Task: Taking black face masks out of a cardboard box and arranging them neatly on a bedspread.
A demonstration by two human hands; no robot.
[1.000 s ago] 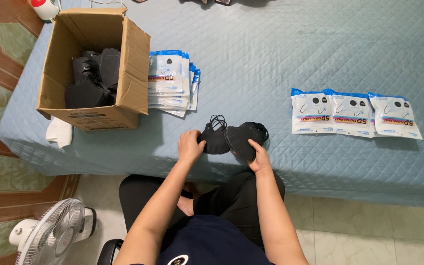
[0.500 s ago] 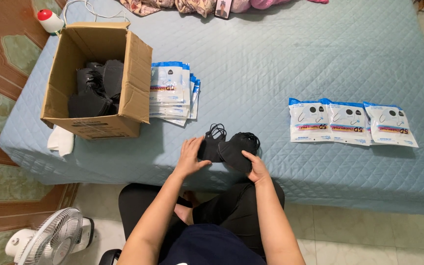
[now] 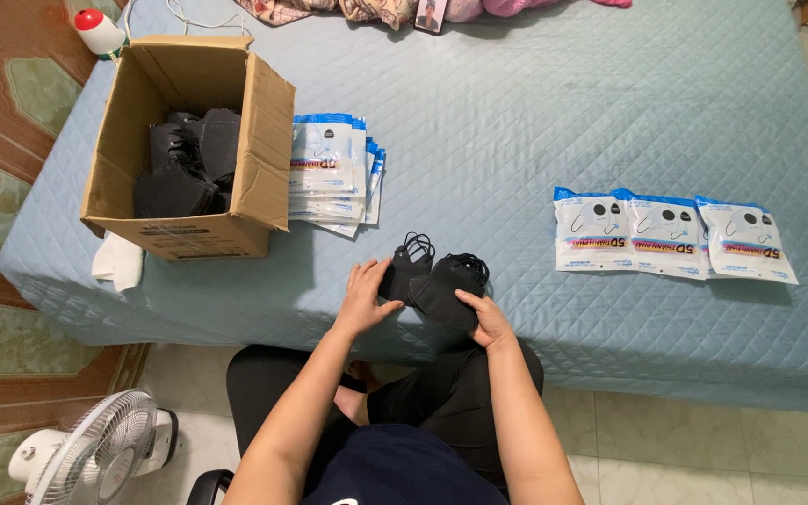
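Note:
Near the front edge of the blue quilted bed (image 3: 535,112) lies a small pile of black face masks (image 3: 434,279) with looped ear straps. My left hand (image 3: 364,297) rests on the left side of the pile, fingers spread flat against a mask. The right end of the pile is gripped by my right hand (image 3: 486,318), thumb on top. An open cardboard box (image 3: 264,131) with more black masks (image 3: 184,164) inside stands to the left. A stack of white and blue pouches (image 3: 334,173) leans against the box.
Three sealed white and blue pouches (image 3: 670,234) lie in a row on the right of the bed. A white cloth (image 3: 116,262) sits by the box's front corner. A white fan (image 3: 91,458) stands on the floor at lower left. My legs are under the bed edge.
Both hands have kept working the black mask pile, shifting slightly toward the front edge. The view has tilted a little, so the box and pouches sit lower in the picture.

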